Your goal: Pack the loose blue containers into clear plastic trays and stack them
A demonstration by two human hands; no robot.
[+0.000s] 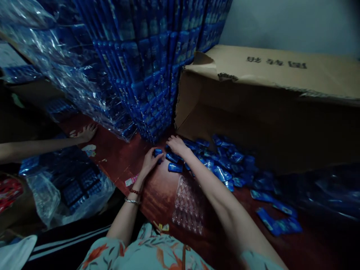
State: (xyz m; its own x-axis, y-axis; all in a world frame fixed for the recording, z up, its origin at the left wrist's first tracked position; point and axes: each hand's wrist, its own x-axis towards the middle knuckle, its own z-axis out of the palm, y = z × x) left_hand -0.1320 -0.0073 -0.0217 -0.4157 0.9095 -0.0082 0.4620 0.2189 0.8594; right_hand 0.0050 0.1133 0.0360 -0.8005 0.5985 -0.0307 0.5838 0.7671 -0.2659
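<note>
Between the thumb and fingers of my left hand is a small blue packet, held just above the red tabletop. My right hand bends its fingers down over another blue packet close by; the fingertips are partly hidden. Just below them lies a loose blue packet. A heap of shiny blue packets spreads to the right, beyond my right forearm. Nearer to me, a clear plastic sheet with rows of bumps lies flat between my arms.
Tall stacks of blue packs rise ahead, some behind clear wrap. A large open cardboard box lies on its side at the right. Another person's hand rests on the table's left part. A clear bag of blue packs sits below.
</note>
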